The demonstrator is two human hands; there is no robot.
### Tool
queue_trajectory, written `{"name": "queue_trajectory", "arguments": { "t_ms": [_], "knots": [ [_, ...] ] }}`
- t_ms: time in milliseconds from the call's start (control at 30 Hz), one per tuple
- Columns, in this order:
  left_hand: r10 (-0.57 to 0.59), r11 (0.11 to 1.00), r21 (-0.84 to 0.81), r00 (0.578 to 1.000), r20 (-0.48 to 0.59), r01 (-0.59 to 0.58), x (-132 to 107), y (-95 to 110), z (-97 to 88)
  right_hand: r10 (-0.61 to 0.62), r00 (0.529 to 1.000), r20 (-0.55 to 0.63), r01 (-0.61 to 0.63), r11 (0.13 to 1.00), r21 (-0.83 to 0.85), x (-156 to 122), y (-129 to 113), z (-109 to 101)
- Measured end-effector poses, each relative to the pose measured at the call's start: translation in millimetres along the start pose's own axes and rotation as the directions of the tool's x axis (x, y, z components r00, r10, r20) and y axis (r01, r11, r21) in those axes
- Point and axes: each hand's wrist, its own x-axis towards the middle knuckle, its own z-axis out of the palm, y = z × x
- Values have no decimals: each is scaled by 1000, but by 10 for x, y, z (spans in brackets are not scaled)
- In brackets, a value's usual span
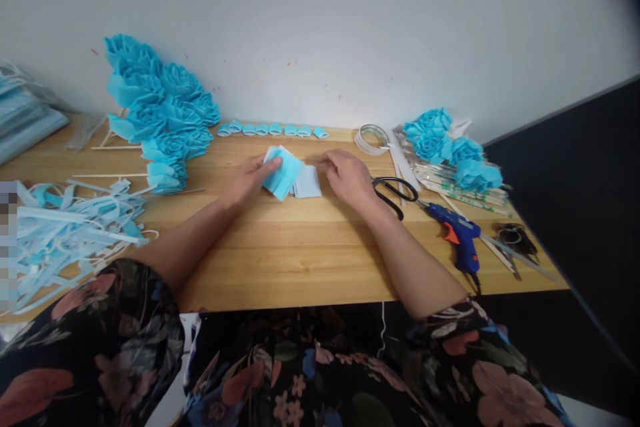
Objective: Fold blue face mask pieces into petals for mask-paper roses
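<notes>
Wooden table (300,260) | left hand (247,180) pinches blue pieces (283,173) — right hand (350,177) rests beside

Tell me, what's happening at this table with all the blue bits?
A person sits at a wooden table. Their left hand pinches a small stack of blue squares, and their right hand rests beside it, next to a paler square lying flat. Scissors and a blue glue gun lie to the right. Blue flowers are heaped at the wall on both sides, with cut strips at far left.
</notes>
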Motion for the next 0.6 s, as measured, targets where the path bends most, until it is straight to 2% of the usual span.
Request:
{"name": "queue_trajectory", "arguments": {
  "t_ms": [100, 267, 367, 467, 600],
  "knots": [
    [-38, 974, -227, 990, -138, 6, 28, 33, 12, 38, 999, 10, -38, 999, 3, 6, -19, 7],
    [-80, 925, -380, 981, -174, 7, 60, 89, 13, 62, 995, 73, -62, 998, -6, 4, -90, -44],
    [-101, 906, -423, 983, -154, 27, 63, 86, 9, -57, 979, 193, 49, 998, 49, -12, -176, -121],
    [-103, 898, -439, 986, -129, 36, 52, 96, 21, -191, 924, 332, 178, 982, 69, -28, -232, -190],
    [-120, 907, -415, 988, -96, 69, 38, 122, 45, -238, 884, 402, 255, 967, 12, -39, -226, -193]
  ]
}}
